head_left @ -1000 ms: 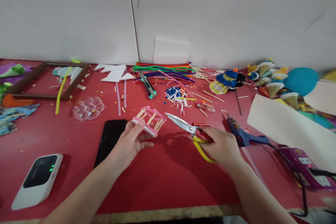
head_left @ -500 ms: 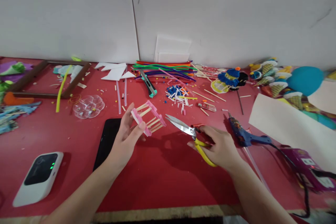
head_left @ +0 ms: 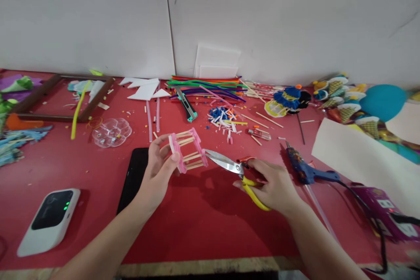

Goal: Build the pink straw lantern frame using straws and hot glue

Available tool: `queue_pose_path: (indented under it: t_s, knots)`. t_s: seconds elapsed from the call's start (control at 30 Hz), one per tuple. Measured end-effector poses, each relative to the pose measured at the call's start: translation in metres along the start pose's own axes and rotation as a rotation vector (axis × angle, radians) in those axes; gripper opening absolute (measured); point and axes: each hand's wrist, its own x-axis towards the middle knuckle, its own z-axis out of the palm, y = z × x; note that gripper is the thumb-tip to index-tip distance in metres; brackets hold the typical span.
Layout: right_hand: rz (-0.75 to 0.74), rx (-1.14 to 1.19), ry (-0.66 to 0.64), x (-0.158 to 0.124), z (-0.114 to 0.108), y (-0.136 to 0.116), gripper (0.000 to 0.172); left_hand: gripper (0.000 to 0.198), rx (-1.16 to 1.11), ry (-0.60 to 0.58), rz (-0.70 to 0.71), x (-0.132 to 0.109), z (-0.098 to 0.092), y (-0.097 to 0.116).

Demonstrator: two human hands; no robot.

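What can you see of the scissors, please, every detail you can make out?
The scissors have silvery, metal-looking blades that taper to a point and meet at a round pivot. One handle is red, the other yellow, and the two stand apart. The right hand holds them by the handles above the red table, blades pointing left. Their tip is right at the pink frame; whether it touches, I can't tell.

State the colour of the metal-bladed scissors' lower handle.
The lower handle is yellow, in the head view.
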Motion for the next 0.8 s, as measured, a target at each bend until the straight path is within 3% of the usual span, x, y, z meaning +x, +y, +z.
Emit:
queue_pose_path:
  t_s: [0.8]
  knots:
    - [-0.125,-0.131,0.131,-0.0025,0.0029,0.0066,0.036,0.042,0.039,-0.002,0.036,0.0023,-0.0012,-0.0004]
